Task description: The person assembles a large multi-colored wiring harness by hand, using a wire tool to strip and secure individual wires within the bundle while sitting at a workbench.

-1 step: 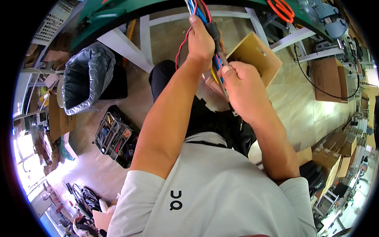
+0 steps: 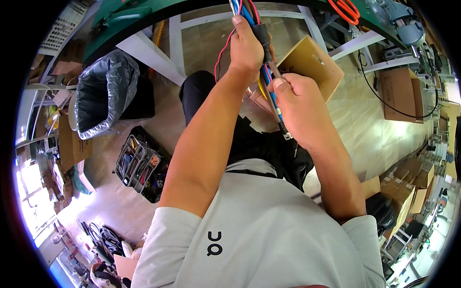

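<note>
My left hand (image 2: 247,50) is closed around a bundle of wires (image 2: 246,12) in blue, red, white and brown. A short black sleeve (image 2: 260,36) encloses the bundle beside my left fingers. Below the sleeve, my right hand (image 2: 300,98) pinches a brown wire (image 2: 274,69) between thumb and curled fingers. Blue and yellow strands run down past that hand to a small silvery connector (image 2: 287,136) above my lap. One thin red wire (image 2: 222,55) loops loose on the left. Part of the bundle is hidden by my hands.
A green-topped workbench (image 2: 158,7) with pale legs stands ahead. An opened cardboard box (image 2: 317,72) sits beyond my right hand. On the left are a lined trash bin (image 2: 103,91) and a tool tote (image 2: 139,165). A blue-grey vise (image 2: 408,31) and orange cable lie at the bench's right.
My right hand has shifted slightly, and more of the strands and the connector below it now show. Both hands keep their hold.
</note>
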`<state>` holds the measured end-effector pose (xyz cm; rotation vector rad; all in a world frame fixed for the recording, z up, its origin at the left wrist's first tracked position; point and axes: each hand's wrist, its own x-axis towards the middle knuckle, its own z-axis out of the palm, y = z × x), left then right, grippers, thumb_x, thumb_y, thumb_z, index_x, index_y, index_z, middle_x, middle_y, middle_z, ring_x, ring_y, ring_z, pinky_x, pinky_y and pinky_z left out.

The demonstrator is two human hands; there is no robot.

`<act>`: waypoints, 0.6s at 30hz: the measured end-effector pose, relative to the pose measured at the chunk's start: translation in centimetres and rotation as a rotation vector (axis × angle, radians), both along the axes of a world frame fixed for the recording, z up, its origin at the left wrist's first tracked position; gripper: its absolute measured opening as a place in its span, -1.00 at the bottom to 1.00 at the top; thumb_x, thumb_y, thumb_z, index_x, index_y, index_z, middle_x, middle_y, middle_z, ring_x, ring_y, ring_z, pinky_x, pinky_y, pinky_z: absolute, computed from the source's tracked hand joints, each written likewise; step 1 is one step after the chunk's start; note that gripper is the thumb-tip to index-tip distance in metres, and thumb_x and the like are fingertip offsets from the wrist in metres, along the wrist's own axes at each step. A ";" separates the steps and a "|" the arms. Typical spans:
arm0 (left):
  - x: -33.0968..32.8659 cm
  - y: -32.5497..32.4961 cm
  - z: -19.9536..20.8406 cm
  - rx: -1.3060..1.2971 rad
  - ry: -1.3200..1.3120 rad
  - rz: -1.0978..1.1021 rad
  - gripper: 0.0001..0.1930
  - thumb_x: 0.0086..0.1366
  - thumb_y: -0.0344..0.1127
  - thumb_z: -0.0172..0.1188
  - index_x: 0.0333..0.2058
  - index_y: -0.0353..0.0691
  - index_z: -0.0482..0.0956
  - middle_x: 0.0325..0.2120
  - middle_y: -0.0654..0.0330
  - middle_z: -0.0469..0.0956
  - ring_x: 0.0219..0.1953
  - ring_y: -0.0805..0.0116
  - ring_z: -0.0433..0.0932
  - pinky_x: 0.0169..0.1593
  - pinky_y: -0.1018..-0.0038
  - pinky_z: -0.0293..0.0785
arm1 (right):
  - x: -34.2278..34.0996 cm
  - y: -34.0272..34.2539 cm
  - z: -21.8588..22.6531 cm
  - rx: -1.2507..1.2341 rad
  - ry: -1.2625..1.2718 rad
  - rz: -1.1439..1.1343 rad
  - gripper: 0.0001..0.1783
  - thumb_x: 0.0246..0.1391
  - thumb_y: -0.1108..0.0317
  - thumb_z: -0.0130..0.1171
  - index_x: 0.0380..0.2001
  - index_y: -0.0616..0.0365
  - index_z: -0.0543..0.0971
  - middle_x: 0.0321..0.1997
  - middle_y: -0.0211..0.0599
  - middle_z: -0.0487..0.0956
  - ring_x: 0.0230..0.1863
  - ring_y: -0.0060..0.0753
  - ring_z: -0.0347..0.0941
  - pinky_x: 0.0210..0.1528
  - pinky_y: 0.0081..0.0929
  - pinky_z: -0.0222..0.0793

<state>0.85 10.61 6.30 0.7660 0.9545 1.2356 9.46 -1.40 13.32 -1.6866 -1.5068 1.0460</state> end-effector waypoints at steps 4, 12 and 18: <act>-0.3 -0.6 -0.1 -0.034 0.008 -0.016 -0.17 0.34 0.43 -0.53 -0.46 -0.27 0.43 -0.74 0.15 0.39 -0.76 0.28 0.39 -0.64 0.36 0.38 | 1.6 -0.3 -1.8 -0.098 0.060 0.006 -0.66 0.25 0.26 -0.03 -0.49 0.33 0.45 -0.66 -0.02 0.41 -0.60 -0.12 0.36 -0.45 -0.20 0.25; -2.2 -2.9 -0.6 -0.020 -0.249 -0.243 -0.33 0.49 0.19 -0.53 0.10 -0.29 0.31 -0.15 -0.03 0.50 -0.13 0.11 0.53 -0.02 0.20 0.47 | 2.3 -0.5 -6.9 0.448 -0.340 -0.150 -0.80 0.08 0.39 0.22 -0.23 0.18 0.51 -0.30 -0.10 0.51 -0.28 -0.02 0.46 -0.22 -0.22 0.37; -2.9 -3.1 -0.1 0.003 -0.310 -0.291 -0.43 0.52 0.04 -0.49 0.16 -0.30 0.25 0.13 -0.15 0.36 0.17 -0.01 0.37 0.19 0.13 0.32 | -0.3 -0.7 -8.8 0.753 -0.510 -0.178 -0.72 -0.12 0.46 0.38 -0.30 0.13 0.53 -0.25 -0.21 0.49 -0.23 -0.12 0.42 -0.20 -0.30 0.34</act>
